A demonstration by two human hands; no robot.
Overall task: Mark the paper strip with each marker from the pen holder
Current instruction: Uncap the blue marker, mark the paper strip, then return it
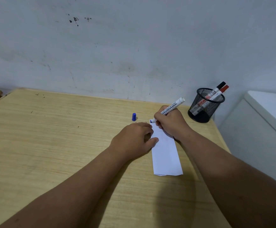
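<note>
Right hand (pixel 170 123) grips one blue marker (pixel 171 108) on one paper strip (pixel 166 155); left hand (pixel 134 139) presses it, fingers apparently curled; two markers (pixel 216 92) in holder (pixel 204 106) at two o'clock.

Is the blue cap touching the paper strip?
Apart. The head view shows the blue cap standing on bare table, left of the paper strip.

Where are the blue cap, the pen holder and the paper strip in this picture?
blue cap (pixel 134 117), head view, on the middle of its side.
pen holder (pixel 204 106), head view, on its black mesh wall.
paper strip (pixel 166 155), head view, on its bare white middle.
</note>
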